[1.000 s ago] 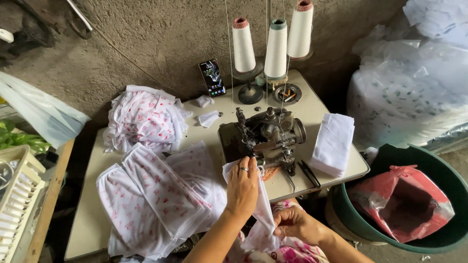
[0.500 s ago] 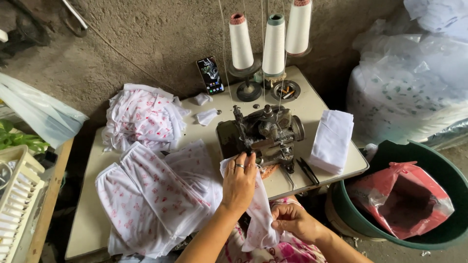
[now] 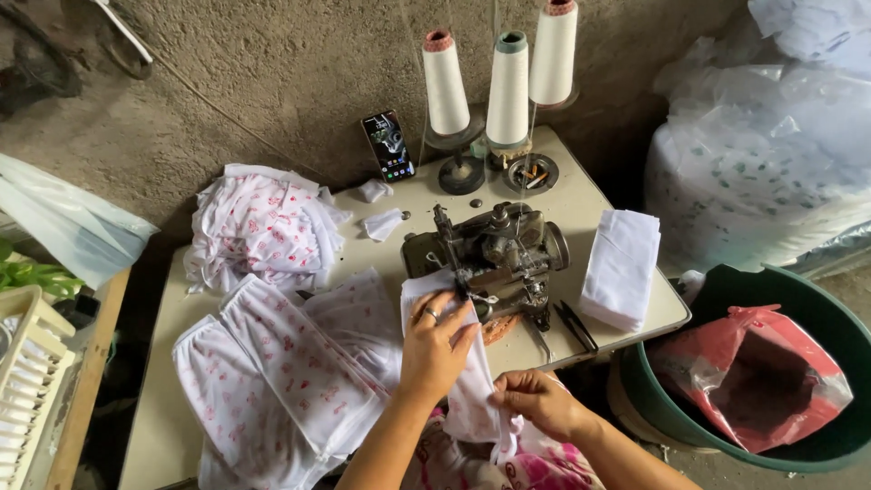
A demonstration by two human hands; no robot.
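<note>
white fabric strip [image 3: 472, 399]: our left hand [image 3: 434, 349] presses it flat beside the sewing machine [image 3: 494, 259]; our right hand [image 3: 537, 404] pinches its lower end.

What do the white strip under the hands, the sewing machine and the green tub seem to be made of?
White strip: probably thin knit cloth, matte; it folds softly under the left hand and right hand.
Sewing machine: looks like metal, dull grey-green and worn, with shiny small parts.
Green tub: likely plastic, with a smooth, evenly coloured rim.
</note>
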